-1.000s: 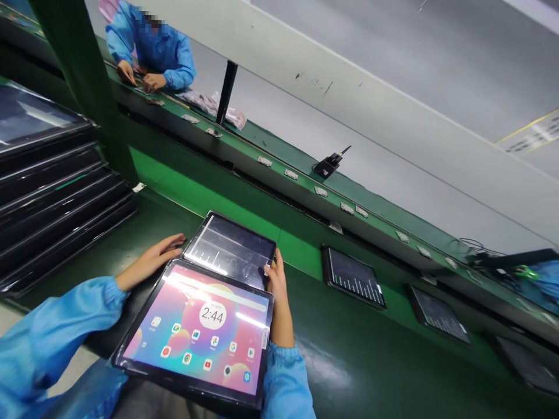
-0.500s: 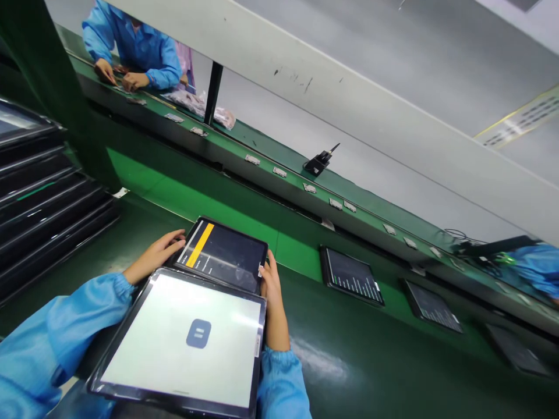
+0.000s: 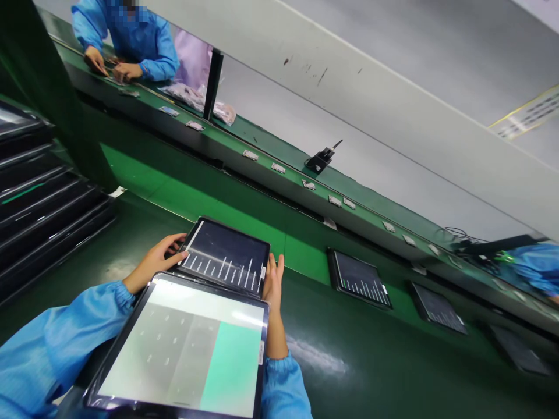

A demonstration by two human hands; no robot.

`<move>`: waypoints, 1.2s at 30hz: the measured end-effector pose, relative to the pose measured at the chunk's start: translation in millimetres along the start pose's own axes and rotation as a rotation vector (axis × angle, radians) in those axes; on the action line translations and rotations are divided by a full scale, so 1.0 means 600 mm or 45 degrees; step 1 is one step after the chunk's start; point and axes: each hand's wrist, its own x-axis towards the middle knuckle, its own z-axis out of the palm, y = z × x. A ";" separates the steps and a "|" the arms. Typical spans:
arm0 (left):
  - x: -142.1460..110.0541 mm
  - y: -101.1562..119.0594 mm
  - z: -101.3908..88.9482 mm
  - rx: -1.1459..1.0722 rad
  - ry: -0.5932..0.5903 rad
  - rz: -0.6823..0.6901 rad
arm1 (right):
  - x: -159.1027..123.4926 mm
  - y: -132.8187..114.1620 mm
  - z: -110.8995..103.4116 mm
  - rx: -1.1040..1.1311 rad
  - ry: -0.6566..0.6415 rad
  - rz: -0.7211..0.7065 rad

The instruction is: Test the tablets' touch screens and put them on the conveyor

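A dark-screened tablet [image 3: 229, 247] with rows of white text lies on the green bench in front of me. My left hand [image 3: 156, 262] grips its left edge, the thumb on the corner of the screen. At its right edge, my right hand [image 3: 273, 284] rests with fingers stretched up and apart, beside the tablet rather than wrapped round it. Nearer to me, a larger tablet [image 3: 233, 364] overlaps the first one's near edge. Its lit screen shows a pale number keypad and a mint-green panel. Both my forearms flank this larger tablet.
More tablets [image 3: 360, 278] lie in a row to the right. Black tablets or trays are stacked [image 3: 48, 215] at the left. Small parts [image 3: 278, 167] dot the raised ledge, beside a black adapter-like device [image 3: 321, 160]. A co-worker in a blue sleeve [image 3: 159, 52] handles parts across it.
The smaller tablet's screen went from a yellow-barred menu to rows of text. The larger one changed from a blue icon to a keypad. My left thumb moved onto the screen; my right fingers straightened.
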 end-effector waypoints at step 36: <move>0.195 0.085 0.085 -0.636 -0.133 -0.035 | 0.226 -0.084 -0.049 -0.108 0.504 -0.283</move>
